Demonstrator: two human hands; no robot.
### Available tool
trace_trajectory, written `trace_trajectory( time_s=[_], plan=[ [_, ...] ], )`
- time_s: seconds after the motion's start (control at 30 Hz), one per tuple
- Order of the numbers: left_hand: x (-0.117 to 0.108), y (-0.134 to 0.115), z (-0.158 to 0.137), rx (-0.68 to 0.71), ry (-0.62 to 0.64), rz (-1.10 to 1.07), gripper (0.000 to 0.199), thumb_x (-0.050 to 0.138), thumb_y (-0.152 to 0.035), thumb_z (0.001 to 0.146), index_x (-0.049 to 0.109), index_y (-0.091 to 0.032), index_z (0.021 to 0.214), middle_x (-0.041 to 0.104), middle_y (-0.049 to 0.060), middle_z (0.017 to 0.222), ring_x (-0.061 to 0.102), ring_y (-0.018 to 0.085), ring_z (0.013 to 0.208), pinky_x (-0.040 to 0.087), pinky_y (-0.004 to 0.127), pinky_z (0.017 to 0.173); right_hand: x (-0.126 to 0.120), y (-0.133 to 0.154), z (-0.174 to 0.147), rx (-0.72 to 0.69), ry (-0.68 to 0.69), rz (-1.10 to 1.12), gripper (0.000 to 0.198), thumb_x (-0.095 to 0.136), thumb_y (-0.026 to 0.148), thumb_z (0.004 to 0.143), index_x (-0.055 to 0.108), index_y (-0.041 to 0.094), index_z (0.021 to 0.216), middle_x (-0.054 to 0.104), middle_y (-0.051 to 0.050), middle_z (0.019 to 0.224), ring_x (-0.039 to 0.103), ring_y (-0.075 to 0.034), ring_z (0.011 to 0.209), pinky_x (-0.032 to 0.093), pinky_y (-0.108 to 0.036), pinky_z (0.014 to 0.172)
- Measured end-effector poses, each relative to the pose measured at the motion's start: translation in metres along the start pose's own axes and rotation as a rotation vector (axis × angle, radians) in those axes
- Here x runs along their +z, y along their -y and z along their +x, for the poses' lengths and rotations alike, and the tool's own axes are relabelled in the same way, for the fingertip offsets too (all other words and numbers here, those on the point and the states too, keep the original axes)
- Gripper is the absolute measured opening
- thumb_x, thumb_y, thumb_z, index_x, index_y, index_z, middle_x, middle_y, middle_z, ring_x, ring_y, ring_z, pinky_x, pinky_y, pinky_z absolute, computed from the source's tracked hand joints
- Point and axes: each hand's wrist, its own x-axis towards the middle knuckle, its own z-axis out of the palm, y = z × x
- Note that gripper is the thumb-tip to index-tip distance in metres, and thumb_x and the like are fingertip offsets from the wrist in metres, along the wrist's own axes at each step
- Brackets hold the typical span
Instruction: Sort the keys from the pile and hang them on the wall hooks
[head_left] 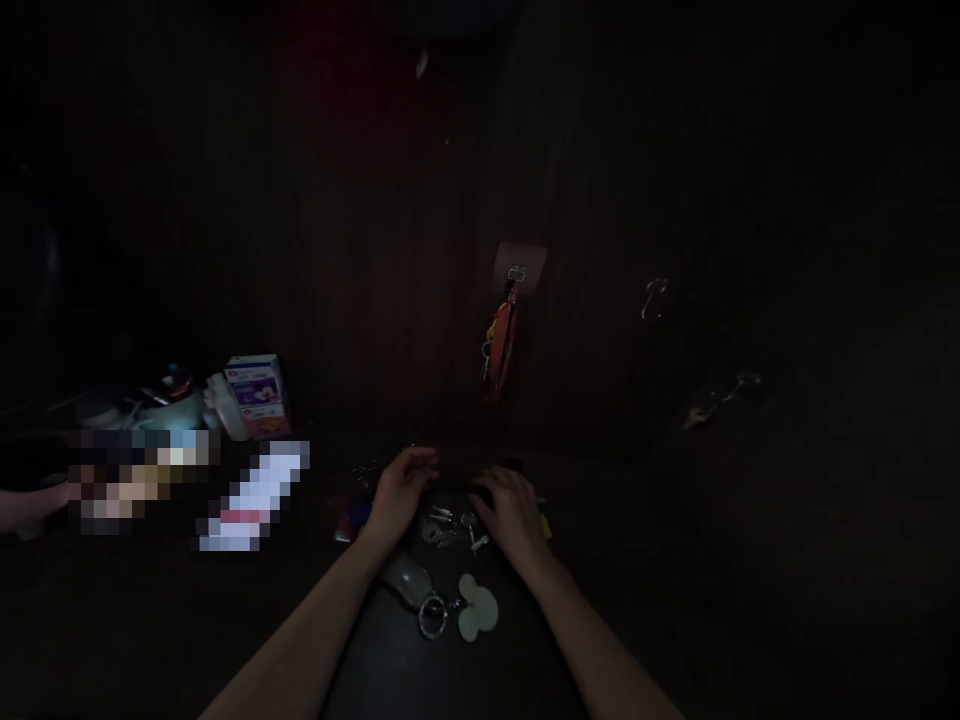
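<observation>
We see our left hand (403, 490) and right hand (510, 510) resting palm-down on the dark worktop (675, 580), fingers loosely spread and gripping nothing. Small loose keys (450, 527) lie between them, just beside both. Nearer us sit a metal key ring (433, 615) and a pale mouse-shaped tag (478, 607).

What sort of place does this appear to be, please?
Probably a dim room at home: keys lie between the left hand and right hand, beside a wall hook and small carton.
</observation>
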Motion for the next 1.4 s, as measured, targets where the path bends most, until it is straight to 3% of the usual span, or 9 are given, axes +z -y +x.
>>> trace_trajectory(
  time_s=[0.13, 0.27, 0.37, 0.53, 0.67, 0.8, 1.0, 1.2, 1.4],
  plan=[
    [0.001, 0.001, -0.001, 0.041, 0.012, 0.064, 0.024, 0.054, -0.019, 0.070, 0.063, -0.017, 0.093, 0.068, 0.006, 0.094, 0.065, 0.018, 0.081, 0.048, 0.030, 0.074, -0.001, 0.003, 0.001, 0.034, -0.002, 0.058, 0.013, 0.056, 0.015, 0.076, 0.063, 0.023, 0.082, 0.067, -0.003, 0.093, 0.057, -0.024, 0.097, 0.035, -0.045, 0.092],
    [0.002, -0.003, -0.007, 0.171, 0.119, 0.235, 0.029, 0.052, -0.019, 0.076, 0.064, -0.021, 0.103, 0.067, 0.004, 0.107, 0.059, 0.020, 0.102, 0.041, 0.031, 0.092, -0.006, 0.010, 0.000, -0.036, 0.015, 0.191, 0.014, 0.052, 0.014, 0.078, 0.060, 0.024, 0.079, 0.068, 0.002, 0.083, 0.061, -0.019, 0.088, 0.025, -0.047, 0.102],
    [0.005, -0.007, -0.012, 0.190, 0.276, 0.288, 0.031, 0.049, -0.025, 0.082, 0.063, -0.023, 0.110, 0.065, 0.003, 0.113, 0.057, 0.019, 0.107, 0.039, 0.031, 0.096, -0.013, 0.015, 0.000, -0.079, 0.002, 0.291, 0.011, 0.053, 0.018, 0.080, 0.061, 0.025, 0.079, 0.068, 0.002, 0.081, 0.062, -0.018, 0.084, 0.036, -0.041, 0.094],
    [0.009, -0.013, -0.016, 0.119, 0.418, 0.198, 0.034, 0.044, -0.034, 0.088, 0.064, -0.019, 0.111, 0.067, 0.004, 0.108, 0.058, 0.021, 0.104, 0.040, 0.033, 0.095, -0.024, 0.018, 0.001, -0.109, -0.131, 0.459, 0.009, 0.054, 0.024, 0.081, 0.063, 0.024, 0.083, 0.067, -0.001, 0.081, 0.062, -0.017, 0.079, 0.047, -0.028, 0.072],
    [0.011, -0.015, -0.019, -0.059, 0.487, -0.028, 0.038, 0.047, -0.041, 0.086, 0.063, -0.018, 0.112, 0.066, 0.007, 0.109, 0.056, 0.023, 0.106, 0.039, 0.037, 0.096, -0.026, 0.016, 0.001, -0.056, -0.230, 0.532, 0.008, 0.056, 0.027, 0.081, 0.063, 0.023, 0.081, 0.066, -0.001, 0.078, 0.062, -0.017, 0.074, 0.047, -0.026, 0.069],
    [0.014, -0.013, -0.023, -0.239, 0.586, -0.281, 0.040, 0.059, -0.039, 0.081, 0.061, -0.014, 0.112, 0.066, 0.011, 0.105, 0.063, 0.023, 0.096, 0.043, 0.039, 0.092, -0.024, 0.012, 0.001, 0.037, -0.263, 0.524, 0.011, 0.057, 0.032, 0.079, 0.062, 0.023, 0.078, 0.065, -0.001, 0.075, 0.061, -0.017, 0.074, 0.045, -0.027, 0.069],
    [0.016, -0.015, -0.024, -0.381, 0.514, -0.283, 0.032, 0.077, -0.024, 0.064, 0.062, -0.013, 0.090, 0.068, 0.005, 0.081, 0.067, 0.016, 0.075, 0.048, 0.035, 0.086, -0.025, 0.013, 0.003, 0.202, -0.175, 0.591, 0.020, 0.061, 0.040, 0.073, 0.059, 0.021, 0.067, 0.060, 0.001, 0.066, 0.055, -0.016, 0.064, 0.041, -0.026, 0.062],
    [0.013, -0.019, -0.023, -0.376, 0.503, -0.174, 0.024, 0.075, -0.026, 0.065, 0.061, -0.012, 0.079, 0.070, 0.005, 0.075, 0.067, 0.016, 0.070, 0.051, 0.031, 0.077, -0.029, 0.013, 0.006, 0.275, 0.113, 0.848, 0.026, 0.059, 0.045, 0.074, 0.061, 0.020, 0.067, 0.056, 0.003, 0.062, 0.051, -0.014, 0.063, 0.037, -0.024, 0.060],
    [0.013, -0.019, -0.023, -0.369, 0.471, -0.156, 0.030, 0.067, -0.039, 0.073, 0.066, -0.011, 0.081, 0.071, 0.009, 0.081, 0.068, 0.017, 0.070, 0.051, 0.028, 0.072, -0.027, 0.007, 0.005, 0.395, 0.169, 1.114, 0.026, 0.065, 0.045, 0.070, 0.062, 0.019, 0.068, 0.056, 0.002, 0.062, 0.049, -0.013, 0.061, 0.036, -0.024, 0.059]
  ],
)
